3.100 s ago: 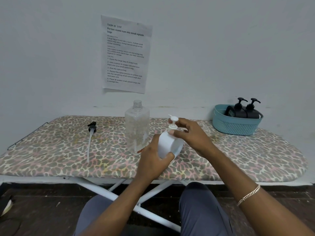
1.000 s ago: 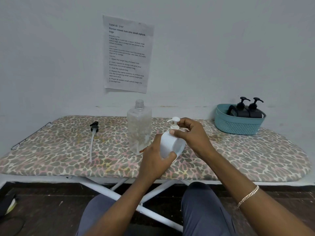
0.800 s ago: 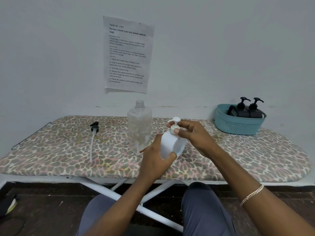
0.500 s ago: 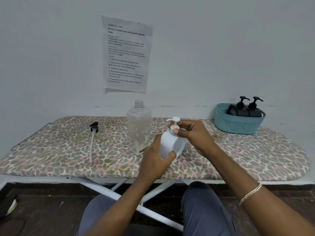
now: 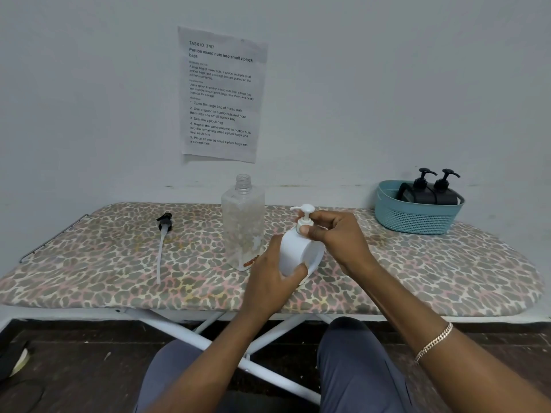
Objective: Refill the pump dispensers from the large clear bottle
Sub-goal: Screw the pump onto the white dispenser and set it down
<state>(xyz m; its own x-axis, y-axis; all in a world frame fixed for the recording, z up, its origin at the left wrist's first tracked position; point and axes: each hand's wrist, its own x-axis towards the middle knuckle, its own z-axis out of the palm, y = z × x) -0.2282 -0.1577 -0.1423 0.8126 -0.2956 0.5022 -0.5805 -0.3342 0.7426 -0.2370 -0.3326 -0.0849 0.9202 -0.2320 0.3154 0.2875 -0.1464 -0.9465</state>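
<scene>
- Barely any change over the last few seconds: the right hand (image 5: 340, 239) has only re-gripped, its fingers shifting round the collar of the white pump head (image 5: 304, 217); thumb and fingertips now pinch that collar.
- Left hand (image 5: 269, 283) still wraps the body of the white plastic pump dispenser (image 5: 298, 253), held tilted just above the near middle of the board.
- Pump is still seated on the dispenser, spout pointing left, so a twisting step looks to be under way. Loosening or tightening: cannot tell.
- Large clear square plastic bottle (image 5: 243, 225) stands upright just left of the hands, neck uncapped; it looks nearly empty, with a little residue at the bottom.
- If so, this dispenser is likely being closed after filling, which is a guess.
- Loose black pump with a long white dip tube (image 5: 162, 236) lies flat, well to the left.
- Teal plastic lattice basket (image 5: 417, 217) sits far right and holds two black pump dispensers (image 5: 430, 193).
- Surface is an ironing board with a leopard-print cover (image 5: 432, 272) on white legs.
- Room: plain white wall (image 5: 387, 84) with a printed paper sheet (image 5: 222, 93) stuck on it, dark floor (image 5: 74, 368) below.
</scene>
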